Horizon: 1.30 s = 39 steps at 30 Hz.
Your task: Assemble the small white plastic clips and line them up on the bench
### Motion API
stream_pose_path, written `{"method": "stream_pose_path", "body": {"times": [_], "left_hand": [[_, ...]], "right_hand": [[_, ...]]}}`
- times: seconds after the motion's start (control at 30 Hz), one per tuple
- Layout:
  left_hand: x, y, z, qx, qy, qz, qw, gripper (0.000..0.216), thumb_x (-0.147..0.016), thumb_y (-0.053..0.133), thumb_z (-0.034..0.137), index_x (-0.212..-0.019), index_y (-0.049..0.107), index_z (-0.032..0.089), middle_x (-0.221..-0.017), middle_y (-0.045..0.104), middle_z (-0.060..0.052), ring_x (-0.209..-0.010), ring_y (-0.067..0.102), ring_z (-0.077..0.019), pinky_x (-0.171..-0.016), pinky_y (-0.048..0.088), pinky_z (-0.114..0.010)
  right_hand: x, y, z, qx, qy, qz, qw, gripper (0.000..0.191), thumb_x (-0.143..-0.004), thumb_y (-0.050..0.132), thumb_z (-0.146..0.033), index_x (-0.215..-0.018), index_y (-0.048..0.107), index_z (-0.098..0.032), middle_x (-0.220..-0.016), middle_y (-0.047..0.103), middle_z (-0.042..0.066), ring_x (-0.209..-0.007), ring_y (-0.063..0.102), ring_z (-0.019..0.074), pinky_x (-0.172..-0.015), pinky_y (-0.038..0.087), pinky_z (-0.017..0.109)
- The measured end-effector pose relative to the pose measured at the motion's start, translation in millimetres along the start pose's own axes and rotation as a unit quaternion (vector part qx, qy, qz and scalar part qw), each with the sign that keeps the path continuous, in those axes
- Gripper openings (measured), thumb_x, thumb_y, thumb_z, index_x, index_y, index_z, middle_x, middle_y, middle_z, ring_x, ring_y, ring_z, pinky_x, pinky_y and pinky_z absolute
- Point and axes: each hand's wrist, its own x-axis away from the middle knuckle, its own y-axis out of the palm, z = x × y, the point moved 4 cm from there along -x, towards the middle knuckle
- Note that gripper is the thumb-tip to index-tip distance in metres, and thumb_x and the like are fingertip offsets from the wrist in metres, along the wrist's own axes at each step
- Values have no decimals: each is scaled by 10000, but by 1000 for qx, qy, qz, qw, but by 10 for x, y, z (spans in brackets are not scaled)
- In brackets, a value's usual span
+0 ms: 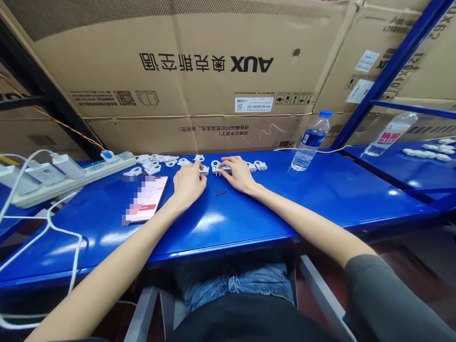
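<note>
My left hand (190,185) has its fingers curled and pressed around a white ring-topped plug (204,170), mostly hidden by the hand. Just to the right, my right hand (238,175) reaches over a row of similar white plugs, thumb in front and fingers behind, gripping at the row's left end. A white plug with a ring and metal pins (216,167) shows beside the fingertips, and another plug (261,165) ends the row on the right. Two tiny red-tipped parts (220,193) lie on the blue table (228,223) in front of my hands.
Loose white ring-shaped pieces (153,161) lie behind a phone with a pink screen (147,202). A power strip (81,178) with chargers and white cables (76,242) is at left. A water bottle (309,145) stands at right; cardboard (199,95) walls the back.
</note>
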Motion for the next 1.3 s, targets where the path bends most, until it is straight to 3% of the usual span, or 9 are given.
{"method": "stream_pose_path", "body": {"times": [0.33,0.67,0.97,1.13,1.3], "left_hand": [[-31,74,-58,-61,1,-33,998,432,-988,437,250,-1327,652,89,-1249,713,-248,-1209,641,-417,-971,528,-531],[-48,116,-93,-76,14,-38,996,345,-986,452,222,-1221,687,131,-1211,712,-207,-1230,612,-387,-995,495,-479],[-30,59,-70,-43,20,10,999,298,-974,458,218,-1158,686,161,-1146,718,-190,-1178,623,-383,-969,498,-487],[-23,16,-47,-4,30,35,999,294,-982,466,227,-1162,685,151,-1124,717,-186,-1166,622,-393,-958,492,-496],[-17,-20,11,33,51,68,996,253,-997,490,253,-1151,677,179,-1027,708,-120,-1057,643,-326,-912,493,-430]], "right_hand": [[-72,53,25,16,10,-17,1000,203,-1017,638,-339,-1132,780,-250,-1391,690,71,-1279,567,316,-1099,460,513],[-66,49,11,19,-2,-25,1000,223,-1033,609,-325,-1152,777,-238,-1351,700,83,-1251,567,287,-1090,441,456],[-61,70,20,15,-5,-21,1000,211,-1025,621,-321,-1145,775,-240,-1314,719,78,-1202,593,307,-1064,468,484],[-28,11,-22,-5,-14,7,1000,296,-990,672,-305,-1272,719,-227,-1317,718,76,-1215,590,294,-1058,467,450],[26,-132,-92,-10,-53,23,998,321,-985,669,-309,-1298,691,-240,-1356,695,74,-1251,572,273,-1093,447,428]]}}
